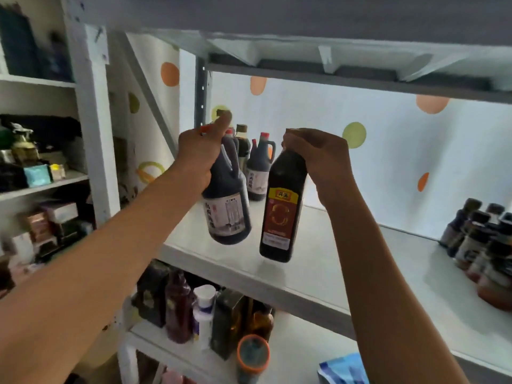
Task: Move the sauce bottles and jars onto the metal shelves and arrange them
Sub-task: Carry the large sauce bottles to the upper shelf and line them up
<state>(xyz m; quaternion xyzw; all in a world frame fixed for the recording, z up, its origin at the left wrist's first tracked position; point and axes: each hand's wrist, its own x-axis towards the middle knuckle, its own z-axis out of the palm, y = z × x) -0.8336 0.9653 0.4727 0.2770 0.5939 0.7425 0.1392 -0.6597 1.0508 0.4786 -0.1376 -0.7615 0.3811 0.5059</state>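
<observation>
Dim foreground, bright glow off the back wall (346,167); soft motion blur throughout, wide-angle bending at edges, left shelves (38,178) smeared.

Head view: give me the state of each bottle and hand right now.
Left hand: grips the jug's handle.
Jug: capped, held above the shelf, tilted.
Right hand: grips the tall bottle's neck.
Tall bottle: held above the shelf, tilted.
Back jugs: standing upright, capped.

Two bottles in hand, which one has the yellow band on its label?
The tall straight bottle held at the neck by the right hand. Its red label carries a yellow band on top; the handled jug in the left hand has a white label.
</observation>
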